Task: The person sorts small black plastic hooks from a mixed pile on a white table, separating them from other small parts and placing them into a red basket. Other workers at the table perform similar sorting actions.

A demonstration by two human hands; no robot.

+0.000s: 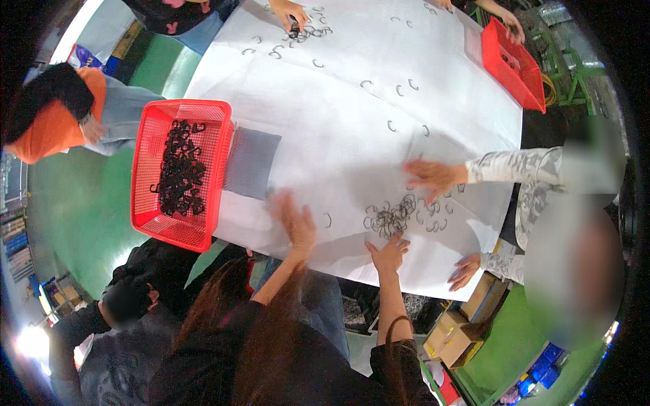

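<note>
My left hand [294,222] is raised over the white-covered table [325,149], blurred by motion, its fingers stretched out and nothing visible in them. Close to it lies a single dark C-shaped clip [328,220]. Fingers spread, my right hand [388,256] rests at the near edge of a heap of dark C-shaped clips [389,220]; its fingertips touch or nearly touch them. To the left, a red perforated basket [221,176] holds a mass of similar black clips [179,169]. A flat grey sheet [254,164] lies beside that basket.
Across the heap, a co-worker's hand [433,177] reaches in from the right; their other hand [464,271] lies by the table edge. Another person's hand [290,13] works at a far clip pile [308,32]. A second red basket [514,68] stands far right. Someone sits at lower left.
</note>
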